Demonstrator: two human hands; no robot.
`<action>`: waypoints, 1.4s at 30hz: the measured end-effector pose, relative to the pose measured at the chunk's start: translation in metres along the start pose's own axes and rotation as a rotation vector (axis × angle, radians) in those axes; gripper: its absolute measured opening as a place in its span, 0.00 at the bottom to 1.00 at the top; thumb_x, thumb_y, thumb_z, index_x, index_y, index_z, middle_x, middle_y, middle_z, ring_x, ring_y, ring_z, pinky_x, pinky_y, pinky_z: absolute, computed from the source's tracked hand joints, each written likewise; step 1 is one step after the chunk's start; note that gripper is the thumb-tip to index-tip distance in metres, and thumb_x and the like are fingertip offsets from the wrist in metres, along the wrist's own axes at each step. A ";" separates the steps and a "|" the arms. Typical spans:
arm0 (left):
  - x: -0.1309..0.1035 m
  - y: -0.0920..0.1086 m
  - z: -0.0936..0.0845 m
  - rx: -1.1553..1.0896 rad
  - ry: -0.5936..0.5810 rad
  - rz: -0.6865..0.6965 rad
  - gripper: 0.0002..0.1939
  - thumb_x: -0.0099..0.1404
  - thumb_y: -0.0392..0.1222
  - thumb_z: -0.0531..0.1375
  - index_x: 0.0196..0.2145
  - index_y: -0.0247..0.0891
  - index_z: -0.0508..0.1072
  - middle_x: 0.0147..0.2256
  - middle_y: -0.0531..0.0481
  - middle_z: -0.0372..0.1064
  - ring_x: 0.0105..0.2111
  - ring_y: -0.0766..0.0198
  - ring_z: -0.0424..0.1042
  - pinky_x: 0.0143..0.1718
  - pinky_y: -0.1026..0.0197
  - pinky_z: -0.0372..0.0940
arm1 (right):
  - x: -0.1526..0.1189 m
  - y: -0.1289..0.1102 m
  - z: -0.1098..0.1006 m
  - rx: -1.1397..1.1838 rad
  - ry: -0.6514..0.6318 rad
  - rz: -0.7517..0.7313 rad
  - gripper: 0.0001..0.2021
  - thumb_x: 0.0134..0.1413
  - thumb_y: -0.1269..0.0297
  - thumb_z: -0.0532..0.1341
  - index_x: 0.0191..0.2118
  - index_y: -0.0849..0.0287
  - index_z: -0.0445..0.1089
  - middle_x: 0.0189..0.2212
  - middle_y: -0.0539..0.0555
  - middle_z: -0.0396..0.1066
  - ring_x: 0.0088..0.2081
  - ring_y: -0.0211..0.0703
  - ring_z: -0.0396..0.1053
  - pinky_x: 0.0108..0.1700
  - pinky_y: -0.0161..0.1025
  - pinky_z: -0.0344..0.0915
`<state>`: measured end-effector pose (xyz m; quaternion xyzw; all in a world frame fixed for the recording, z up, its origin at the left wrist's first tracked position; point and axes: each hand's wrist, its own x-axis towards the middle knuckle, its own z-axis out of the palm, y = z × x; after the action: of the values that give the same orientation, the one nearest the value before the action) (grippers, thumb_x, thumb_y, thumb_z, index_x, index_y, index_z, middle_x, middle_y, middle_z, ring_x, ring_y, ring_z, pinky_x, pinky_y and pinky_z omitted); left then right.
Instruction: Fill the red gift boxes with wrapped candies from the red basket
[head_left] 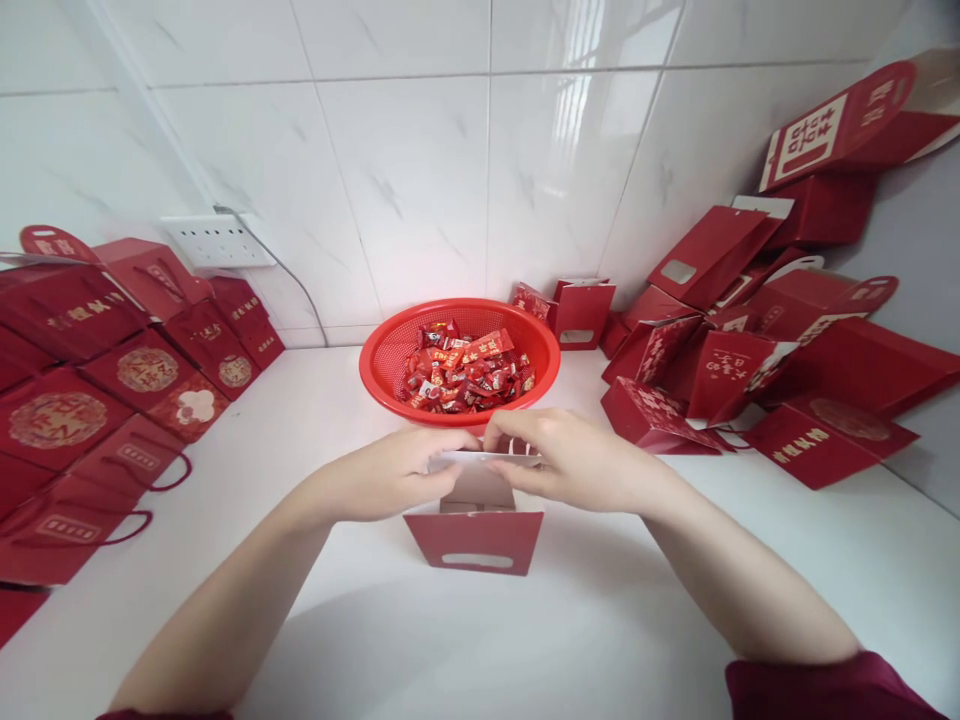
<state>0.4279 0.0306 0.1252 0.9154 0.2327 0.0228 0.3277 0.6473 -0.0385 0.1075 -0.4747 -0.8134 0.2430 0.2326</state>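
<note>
A red paper gift box [480, 540] stands on the white table in front of me, its top open and a pale inside showing. My left hand [409, 468] pinches the far panel of the box between thumb and fingers. On the same panel, my right hand [559, 462] grips the right part of the edge, thumb on the near side and fingers behind. Just beyond both hands sits a red plastic basket [382, 375] holding many wrapped candies [472, 370].
Red gift boxes [150, 365], some with cord handles, are stacked at the left. More red boxes [712, 370] lie piled at the right, and one box [583, 312] stands by the wall beside the basket. A power strip [217, 242] with a cable [289, 275] is on the tiled wall.
</note>
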 end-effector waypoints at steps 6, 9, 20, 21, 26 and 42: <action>-0.020 0.012 -0.010 0.146 -0.158 -0.019 0.30 0.68 0.39 0.53 0.66 0.49 0.56 0.61 0.51 0.64 0.56 0.56 0.69 0.56 0.58 0.63 | -0.021 -0.005 -0.018 -0.137 -0.085 0.014 0.12 0.64 0.60 0.57 0.50 0.53 0.69 0.43 0.50 0.76 0.41 0.45 0.73 0.41 0.40 0.65; -0.028 0.010 -0.007 0.188 -0.118 -0.043 0.32 0.69 0.36 0.49 0.68 0.51 0.50 0.66 0.53 0.55 0.60 0.55 0.65 0.59 0.57 0.62 | -0.023 -0.004 -0.019 -0.172 -0.119 0.021 0.15 0.64 0.61 0.56 0.55 0.52 0.67 0.47 0.52 0.76 0.44 0.48 0.74 0.43 0.42 0.67; -0.015 0.015 0.017 0.114 0.276 -0.060 0.26 0.65 0.38 0.56 0.60 0.48 0.54 0.59 0.46 0.63 0.52 0.55 0.70 0.43 0.57 0.70 | -0.017 -0.009 -0.013 -0.031 -0.012 -0.266 0.13 0.65 0.65 0.59 0.54 0.54 0.69 0.56 0.56 0.67 0.53 0.44 0.68 0.54 0.41 0.66; -0.014 0.016 0.018 0.086 0.278 -0.077 0.23 0.66 0.38 0.55 0.57 0.47 0.55 0.56 0.47 0.65 0.47 0.57 0.72 0.37 0.59 0.69 | -0.018 -0.011 -0.016 -0.012 -0.033 -0.291 0.11 0.65 0.63 0.59 0.52 0.54 0.70 0.54 0.56 0.69 0.54 0.44 0.68 0.55 0.41 0.66; -0.016 0.016 0.017 0.116 0.168 -0.103 0.15 0.62 0.33 0.53 0.45 0.44 0.58 0.44 0.52 0.69 0.27 0.67 0.67 0.27 0.62 0.61 | -0.019 -0.014 -0.019 -0.071 -0.099 -0.278 0.13 0.70 0.62 0.52 0.47 0.56 0.73 0.47 0.56 0.72 0.53 0.45 0.68 0.54 0.42 0.64; -0.050 0.026 0.046 0.702 0.175 0.042 0.31 0.64 0.33 0.47 0.65 0.32 0.52 0.66 0.34 0.52 0.64 0.45 0.58 0.59 0.43 0.60 | -0.031 -0.014 0.007 -0.606 0.044 -0.073 0.14 0.62 0.74 0.52 0.50 0.63 0.69 0.52 0.63 0.71 0.47 0.54 0.72 0.45 0.51 0.70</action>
<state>0.4033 -0.0361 0.1107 0.9713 0.2345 0.0263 -0.0285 0.6476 -0.0735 0.1063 -0.4980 -0.8601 -0.0297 0.1063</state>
